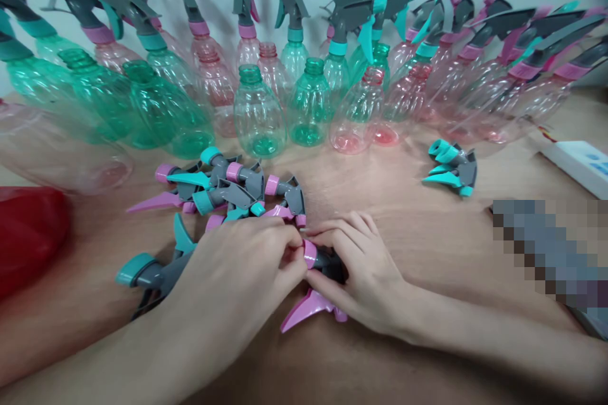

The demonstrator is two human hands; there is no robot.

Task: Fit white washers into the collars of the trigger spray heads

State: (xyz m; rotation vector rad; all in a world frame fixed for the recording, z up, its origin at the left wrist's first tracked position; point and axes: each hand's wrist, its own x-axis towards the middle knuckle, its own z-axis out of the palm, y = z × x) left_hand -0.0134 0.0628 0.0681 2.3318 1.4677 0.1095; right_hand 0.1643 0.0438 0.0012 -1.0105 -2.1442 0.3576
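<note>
Both my hands meet over a grey spray head with a pink collar and pink trigger [319, 278] low in the middle of the wooden table [427, 240]. My right hand [365, 278] wraps round its grey body. My left hand [242, 272] pinches at the pink collar end with its fingers closed. Just beyond my hands lies a heap of loose spray heads [228, 190] in pink, teal and grey. Another teal and grey spray head [147, 269] lies by my left wrist.
Rows of clear pink and green plastic bottles [259, 114], some capped with spray heads, stand across the back. Two teal spray heads [451, 168] lie at the right. A white power strip [577, 164] sits far right, and something red [28, 234] lies at the left edge.
</note>
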